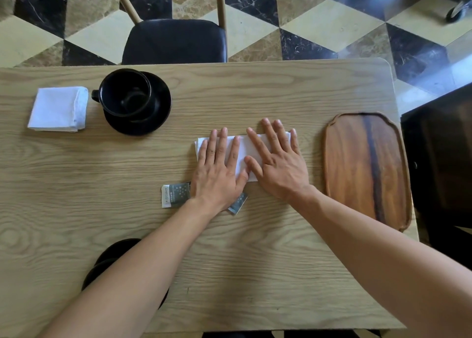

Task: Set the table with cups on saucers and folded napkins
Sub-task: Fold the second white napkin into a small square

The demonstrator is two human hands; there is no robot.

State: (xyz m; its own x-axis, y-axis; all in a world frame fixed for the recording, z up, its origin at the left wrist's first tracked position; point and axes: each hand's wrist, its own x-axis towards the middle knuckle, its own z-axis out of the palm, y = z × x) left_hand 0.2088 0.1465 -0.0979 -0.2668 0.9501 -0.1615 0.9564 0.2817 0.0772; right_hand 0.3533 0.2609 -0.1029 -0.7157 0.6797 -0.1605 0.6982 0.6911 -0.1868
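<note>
Both my hands lie flat, fingers spread, on a white napkin [244, 150] in the middle of the wooden table [76, 184]. My left hand [217, 169] covers its left part, my right hand [278, 164] its right part. A black cup [125, 92] stands on a black saucer [158, 115] at the far left, with a folded white napkin [58, 109] to its left. A second black saucer or cup [112, 256] near the front edge is mostly hidden by my left forearm.
A torn grey packet [175, 194] lies under my left wrist, with another piece [238, 205] beside it. A wooden tray [365, 166] sits at the table's right edge. A black chair [176, 41] stands at the far side. Dark furniture [439, 159] is on the right.
</note>
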